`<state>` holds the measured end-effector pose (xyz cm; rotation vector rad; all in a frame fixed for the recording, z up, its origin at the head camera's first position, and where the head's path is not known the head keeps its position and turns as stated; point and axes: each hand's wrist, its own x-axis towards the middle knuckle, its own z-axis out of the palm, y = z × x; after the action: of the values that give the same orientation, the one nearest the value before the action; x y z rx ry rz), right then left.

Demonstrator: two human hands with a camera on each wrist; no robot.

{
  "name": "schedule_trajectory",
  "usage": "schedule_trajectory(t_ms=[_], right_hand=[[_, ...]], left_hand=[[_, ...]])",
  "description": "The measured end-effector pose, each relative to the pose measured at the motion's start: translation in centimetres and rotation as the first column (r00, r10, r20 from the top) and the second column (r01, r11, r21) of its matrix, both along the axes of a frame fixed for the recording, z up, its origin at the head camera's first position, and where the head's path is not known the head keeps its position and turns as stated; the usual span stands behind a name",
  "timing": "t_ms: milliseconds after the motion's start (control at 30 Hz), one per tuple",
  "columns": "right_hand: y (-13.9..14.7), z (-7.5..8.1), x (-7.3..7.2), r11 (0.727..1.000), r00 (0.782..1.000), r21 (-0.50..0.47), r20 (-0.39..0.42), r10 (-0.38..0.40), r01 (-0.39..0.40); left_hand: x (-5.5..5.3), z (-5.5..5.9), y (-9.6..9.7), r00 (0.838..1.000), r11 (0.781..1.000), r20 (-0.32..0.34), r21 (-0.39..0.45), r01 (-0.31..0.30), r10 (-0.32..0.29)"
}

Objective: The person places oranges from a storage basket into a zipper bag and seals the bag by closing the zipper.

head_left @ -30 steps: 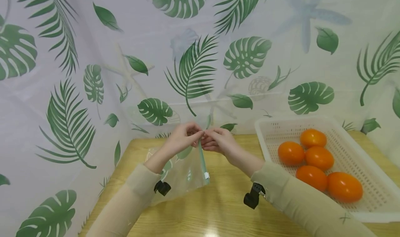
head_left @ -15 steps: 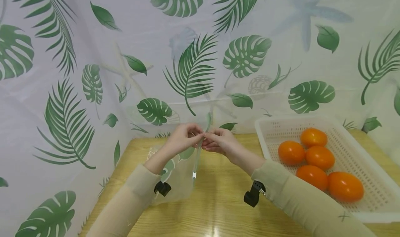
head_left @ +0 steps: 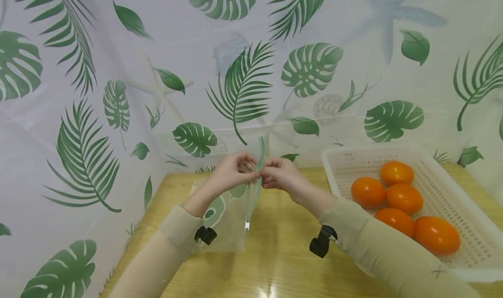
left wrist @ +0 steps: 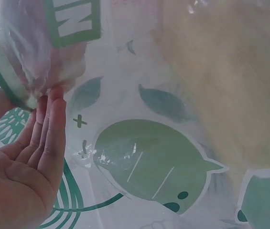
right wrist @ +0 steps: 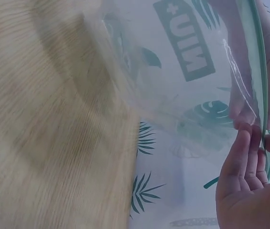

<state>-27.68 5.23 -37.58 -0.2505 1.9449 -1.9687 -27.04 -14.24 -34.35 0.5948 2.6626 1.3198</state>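
A clear zip bag (head_left: 232, 234) with green prints hangs from both hands over the table. Its green zip edge (head_left: 262, 152) runs upright between them, with a white slider (head_left: 247, 225) near the lower end. My left hand (head_left: 232, 171) pinches the zip edge from the left side. Opposite it, my right hand (head_left: 284, 178) pinches the edge between thumb and fingers, fingertips close to the left ones. Below the hands the two zip strips stand slightly apart. In the left wrist view, a green fruit-like print (left wrist: 149, 157) shows on the bag wall.
On the right of the wooden table (head_left: 283, 254) stands a white plastic basket (head_left: 467, 228) holding several orange round fruits (head_left: 404, 198). A leaf-patterned sheet (head_left: 330, 10) rises behind and left of the table.
The bag's lower part and slider have swung left, and more of the zip edge now shows above the hands. The strips have parted slightly below the fingers. Both hands keep their pinch.
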Motion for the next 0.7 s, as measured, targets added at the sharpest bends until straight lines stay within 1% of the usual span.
schedule_trajectory(t_ms=[133,233,367,500,633,700], right_hand=[[0.2,0.4,0.0,0.998,0.999,0.058,-0.03,-0.014,0.016],[0.4,0.7,0.0,0.997,0.999,0.076,-0.04,-0.011,0.014],[0.7,0.8,-0.2,0.996,0.999,0.092,-0.045,-0.003,0.008],[1.1,0.8,-0.5,0.993,0.999,0.121,-0.054,-0.001,0.007],[1.7,0.8,-0.6,0.989,0.997,0.148,-0.075,0.006,0.005],[2.0,1.0,-0.7,0.988,0.997,0.155,-0.075,0.007,0.005]], left_hand=[[0.0,0.2,-0.1,0.999,0.998,0.03,0.053,0.02,-0.021],[0.0,0.3,-0.3,0.999,0.997,0.033,0.07,0.014,-0.017],[-0.1,0.4,-0.6,1.0,0.997,0.028,0.082,-0.012,0.009],[-0.2,0.4,-0.8,0.999,0.995,0.041,0.095,-0.037,0.033],[-0.3,0.6,-1.2,0.997,0.994,0.045,0.084,-0.064,0.061],[-0.5,0.9,-1.4,0.997,0.994,0.031,0.077,-0.079,0.077]])
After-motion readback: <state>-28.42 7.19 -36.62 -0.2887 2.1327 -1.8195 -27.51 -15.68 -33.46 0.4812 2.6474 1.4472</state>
